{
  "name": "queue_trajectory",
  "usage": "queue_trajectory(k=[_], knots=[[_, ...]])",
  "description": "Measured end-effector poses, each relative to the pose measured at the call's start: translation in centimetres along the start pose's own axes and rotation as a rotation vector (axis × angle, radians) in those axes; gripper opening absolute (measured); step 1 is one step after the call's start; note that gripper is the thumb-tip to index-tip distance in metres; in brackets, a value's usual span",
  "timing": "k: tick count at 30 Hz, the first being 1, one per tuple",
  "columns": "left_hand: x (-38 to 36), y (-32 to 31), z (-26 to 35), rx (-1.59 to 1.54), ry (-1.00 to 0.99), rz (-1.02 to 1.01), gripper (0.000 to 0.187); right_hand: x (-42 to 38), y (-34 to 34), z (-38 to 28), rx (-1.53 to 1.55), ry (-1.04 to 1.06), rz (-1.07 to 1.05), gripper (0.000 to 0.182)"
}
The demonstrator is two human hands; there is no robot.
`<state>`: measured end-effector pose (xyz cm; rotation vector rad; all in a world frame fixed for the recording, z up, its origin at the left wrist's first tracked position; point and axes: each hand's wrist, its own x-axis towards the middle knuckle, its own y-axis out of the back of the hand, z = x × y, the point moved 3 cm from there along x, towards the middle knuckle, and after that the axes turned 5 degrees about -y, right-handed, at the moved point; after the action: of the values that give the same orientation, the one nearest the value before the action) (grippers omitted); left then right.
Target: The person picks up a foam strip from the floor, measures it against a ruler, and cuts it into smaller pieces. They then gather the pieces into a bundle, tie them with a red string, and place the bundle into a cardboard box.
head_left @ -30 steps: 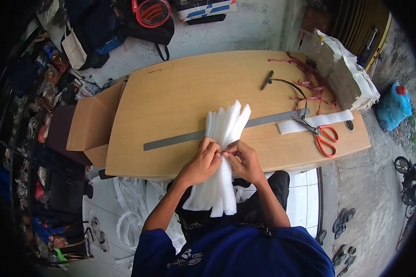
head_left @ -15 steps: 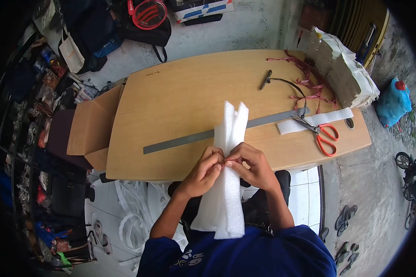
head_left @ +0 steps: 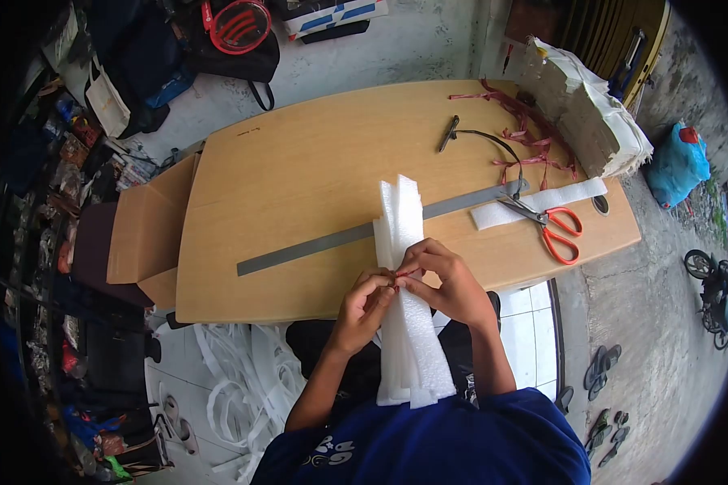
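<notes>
I see one wooden desk (head_left: 299, 186) filling the view. On it lies one long grey metal ruler (head_left: 323, 242), and across that ruler a bundle of white foam strips (head_left: 404, 307), stacked flat and narrow, running from the desk's middle over the near edge to my lap. One loose foam strip (head_left: 534, 202) lies to the right, beside one pair of orange-handled scissors (head_left: 554, 230). My left hand (head_left: 366, 311) and right hand (head_left: 449, 283) both pinch a thin red string (head_left: 402, 275) at the bundle's waist, fingers clenched on it.
</notes>
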<state>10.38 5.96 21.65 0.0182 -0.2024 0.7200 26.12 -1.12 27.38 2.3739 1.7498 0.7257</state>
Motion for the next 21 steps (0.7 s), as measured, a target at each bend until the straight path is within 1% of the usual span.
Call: queue_trajectory(k=[1,3,5,7,9,11,12,13,15,17,18,19,21], knots=[[-0.3,0.1,-0.4,0.001,0.002,0.001,0.012,0.1,-0.4,0.4,0.011,-0.023,-0.023,0.015],[-0.9,0.4,-1.1,-0.070,0.076,0.091,0.013,0.2,-0.7,0.6,0.021,-0.044,-0.047,0.016],[-1.3,0.4,-1.2,-0.071,0.075,0.120,0.013,0.4,-0.9,0.3,0.052,-0.053,-0.104,0.018],[-1.7,0.5,-1.2,-0.091,0.080,0.192,0.012,0.3,-0.8,-0.1,0.046,-0.049,-0.139,0.020],[-2.2,0.5,-1.2,-0.089,0.086,0.196,0.012,0.2,-0.8,-0.2,0.037,-0.044,-0.170,0.023],[-2.3,0.5,-0.9,-0.091,0.093,0.192,0.012,0.0,-0.9,-0.4,-0.049,-0.023,-0.195,0.028],[-2.4,0.5,-0.7,-0.116,0.115,0.179,0.013,-0.1,-1.0,-0.5,-0.071,-0.046,-0.216,0.032],[-2.5,0.7,-0.6,-0.140,0.137,0.167,0.013,-0.1,-1.2,-0.8,-0.071,-0.050,-0.218,0.032],[-2.5,1.2,-0.3,-0.156,0.111,0.149,0.014,-0.1,-1.7,-1.3,-0.127,-0.095,-0.215,0.034],[-2.4,1.5,0.6,0.026,0.019,0.099,0.013,-0.1,-2.2,-1.2,-0.144,-0.059,-0.214,0.035],[-2.2,1.6,1.6,0.165,-0.079,0.125,0.012,-0.1,-2.4,-1.4,-0.164,-0.062,-0.205,0.035],[-2.0,1.7,2.7,0.164,-0.076,0.126,0.012,-0.1,-2.6,-1.5,-0.183,-0.065,-0.196,0.035],[-1.8,1.7,5.1,0.595,-0.153,0.097,0.010,0.0,-2.8,-1.9,-0.187,-0.062,-0.196,0.035]])
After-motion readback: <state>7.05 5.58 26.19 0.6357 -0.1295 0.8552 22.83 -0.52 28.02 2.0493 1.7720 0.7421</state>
